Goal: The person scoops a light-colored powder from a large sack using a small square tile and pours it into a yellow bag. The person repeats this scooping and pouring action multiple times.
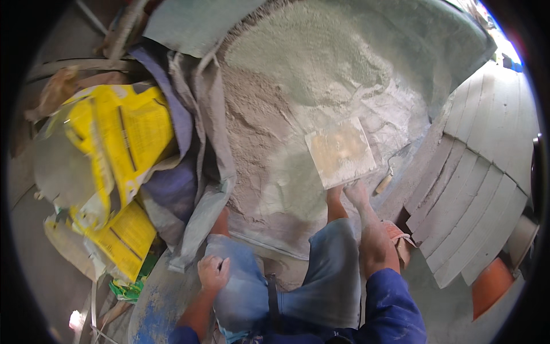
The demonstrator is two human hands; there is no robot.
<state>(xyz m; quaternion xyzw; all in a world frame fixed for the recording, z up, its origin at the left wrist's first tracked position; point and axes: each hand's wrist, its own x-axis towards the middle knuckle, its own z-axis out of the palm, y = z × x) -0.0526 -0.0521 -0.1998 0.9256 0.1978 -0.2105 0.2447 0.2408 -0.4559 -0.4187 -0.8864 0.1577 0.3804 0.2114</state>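
A flat square board [342,150] with a tan middle and dusty white edges is over the powder-covered sheet. My right hand [356,195] grips it at its near edge, the arm stretched forward past my right knee; the fingers under the board are hidden. My left hand [213,271] rests on my left thigh with its fingers curled in, and I see nothing held in it. Just right of the board lies a small trowel [384,182] with a wooden handle. Grey-brown powder [252,109] is heaped on the pale sheet [338,63] ahead of me.
Rows of grey flat slabs [470,195] lean in overlapping stacks at the right, near an orange-brown piece [491,286]. To the left are crumpled yellow sacks [134,129] and folds of grey and purple cloth [215,114]. A scuffed blue-grey surface [157,304] lies beside my left leg.
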